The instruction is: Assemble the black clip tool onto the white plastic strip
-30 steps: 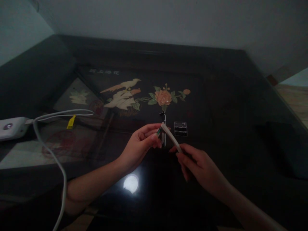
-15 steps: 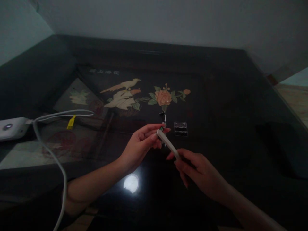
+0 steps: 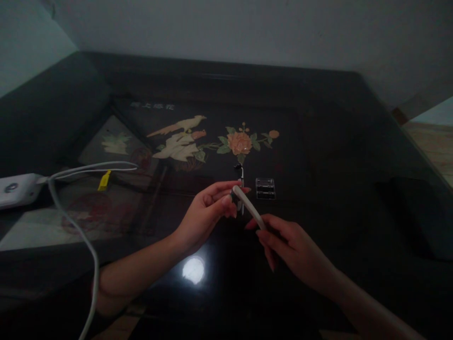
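My left hand (image 3: 212, 205) is closed in a pinch around a small dark greenish piece (image 3: 232, 193), mostly covered by the fingertips. Against that piece rests the tip of a slim white stick-like tool (image 3: 248, 205), bent at its upper end. The tool's lower end sits between the thumb and fingers of my right hand (image 3: 283, 241). On the table just beyond the left fingertips lies a thin white and black item (image 3: 242, 173), partly hidden by the hand. To its right is a small clear case (image 3: 265, 189) with dark compartments.
The glossy black table (image 3: 318, 141) bears a bird-and-flower picture. At the left a white device (image 3: 17, 190) has a pale cable (image 3: 83, 236) with a yellow tag (image 3: 104, 181). A dark flat object (image 3: 424, 217) lies at the right. A wall stands behind.
The white tool's upper end has turned a little and now covers more of the greenish piece. My right hand has shifted slightly upward; my left hand stays nearly in place.
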A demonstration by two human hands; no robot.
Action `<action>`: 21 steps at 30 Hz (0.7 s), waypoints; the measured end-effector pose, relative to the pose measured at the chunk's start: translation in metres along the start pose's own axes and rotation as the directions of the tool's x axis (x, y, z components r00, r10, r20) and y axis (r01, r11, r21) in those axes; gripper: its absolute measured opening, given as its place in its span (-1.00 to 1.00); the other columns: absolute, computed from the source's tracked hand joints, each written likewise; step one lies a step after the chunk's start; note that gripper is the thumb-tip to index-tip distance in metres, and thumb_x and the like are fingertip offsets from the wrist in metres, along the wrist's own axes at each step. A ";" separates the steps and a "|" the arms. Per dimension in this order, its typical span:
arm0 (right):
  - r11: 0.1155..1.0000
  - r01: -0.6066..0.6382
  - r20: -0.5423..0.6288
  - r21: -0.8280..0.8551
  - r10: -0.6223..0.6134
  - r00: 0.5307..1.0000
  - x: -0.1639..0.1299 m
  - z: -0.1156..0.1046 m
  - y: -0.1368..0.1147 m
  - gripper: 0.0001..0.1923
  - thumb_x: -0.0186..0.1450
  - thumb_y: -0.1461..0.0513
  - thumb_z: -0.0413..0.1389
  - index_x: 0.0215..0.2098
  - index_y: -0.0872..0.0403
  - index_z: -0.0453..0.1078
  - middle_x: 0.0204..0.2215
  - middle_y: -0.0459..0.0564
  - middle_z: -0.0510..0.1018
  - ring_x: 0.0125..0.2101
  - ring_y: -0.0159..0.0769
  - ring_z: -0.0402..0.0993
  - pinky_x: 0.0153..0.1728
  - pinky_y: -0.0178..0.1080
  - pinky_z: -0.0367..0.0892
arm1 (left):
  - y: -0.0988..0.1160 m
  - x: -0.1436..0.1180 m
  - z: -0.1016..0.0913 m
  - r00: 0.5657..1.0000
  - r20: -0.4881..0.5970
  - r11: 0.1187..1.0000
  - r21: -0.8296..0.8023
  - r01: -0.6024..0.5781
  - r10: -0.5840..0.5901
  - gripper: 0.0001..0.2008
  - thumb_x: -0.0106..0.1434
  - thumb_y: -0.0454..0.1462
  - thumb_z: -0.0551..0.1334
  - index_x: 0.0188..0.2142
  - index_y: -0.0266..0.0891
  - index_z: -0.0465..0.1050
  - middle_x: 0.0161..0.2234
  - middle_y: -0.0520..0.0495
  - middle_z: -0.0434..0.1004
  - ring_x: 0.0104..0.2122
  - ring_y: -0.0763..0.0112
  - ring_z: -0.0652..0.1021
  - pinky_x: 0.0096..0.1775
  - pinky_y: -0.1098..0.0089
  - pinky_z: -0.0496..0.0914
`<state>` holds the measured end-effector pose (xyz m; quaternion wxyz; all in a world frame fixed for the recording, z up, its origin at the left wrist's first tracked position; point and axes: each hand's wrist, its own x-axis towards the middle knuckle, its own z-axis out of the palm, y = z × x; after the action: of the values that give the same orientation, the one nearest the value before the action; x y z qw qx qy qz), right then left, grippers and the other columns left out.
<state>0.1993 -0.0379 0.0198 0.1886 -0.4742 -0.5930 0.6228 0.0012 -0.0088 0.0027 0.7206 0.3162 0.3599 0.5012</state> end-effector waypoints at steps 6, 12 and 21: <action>1.000 -0.007 0.036 0.005 0.006 0.999 0.000 0.001 0.001 -0.71 0.40 0.10 -0.03 -0.08 0.12 0.38 -0.72 -0.25 0.31 -0.71 -0.46 0.27 -0.63 -0.39 0.16 | 0.000 0.000 0.000 1.000 0.002 1.000 -0.011 0.013 -0.013 -0.64 0.06 -0.12 0.48 -0.16 -0.19 0.62 -0.20 -0.11 0.65 -0.50 0.61 0.44 -0.41 0.55 0.32; 0.999 -0.010 -0.096 -0.048 0.005 0.995 0.005 -0.003 0.005 -0.68 0.40 0.08 -0.06 -0.15 0.13 0.39 -0.70 -0.22 0.33 -0.70 -0.45 0.30 -0.62 -0.38 0.18 | 0.000 0.001 0.001 1.000 -0.027 1.000 -0.001 0.009 -0.009 -0.60 -0.02 -0.11 0.51 -0.20 -0.23 0.62 -0.46 0.01 0.59 -0.56 0.61 0.44 -0.45 0.55 0.28; 1.000 -0.011 0.039 0.028 0.010 0.999 -0.001 0.002 0.001 -0.68 0.39 0.08 -0.03 -0.08 0.14 0.38 -0.72 -0.24 0.31 -0.71 -0.46 0.27 -0.63 -0.38 0.15 | 0.000 -0.001 0.000 1.000 -0.002 1.000 -0.011 0.003 -0.003 -0.63 0.06 -0.13 0.48 -0.15 -0.22 0.62 -0.20 -0.13 0.65 -0.50 0.60 0.44 -0.41 0.55 0.32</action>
<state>0.1984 -0.0397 0.0192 0.1802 -0.4626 -0.5852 0.6412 0.0015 -0.0094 0.0031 0.7229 0.3111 0.3582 0.5023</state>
